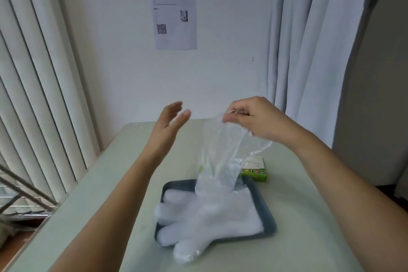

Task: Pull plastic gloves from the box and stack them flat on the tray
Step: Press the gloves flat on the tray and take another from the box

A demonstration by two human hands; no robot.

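Note:
My right hand [251, 118] is raised above the table and pinches the cuff of a clear plastic glove [223, 157], which hangs down over the dark tray [263, 205]. A flat pile of translucent white gloves [207, 218] lies on the tray, with its fingers spilling over the tray's near left edge. The green and white glove box [256, 170] sits just behind the tray, partly hidden by the hanging glove. At the same height, left of the glove, my left hand [170, 121] is lifted with straight fingers and touches nothing.
The tray and box rest on a pale green table [99, 194] set against a white wall. Vertical blinds and a metal rack [24, 192] are at the left. Grey curtains [320, 51] hang at the right.

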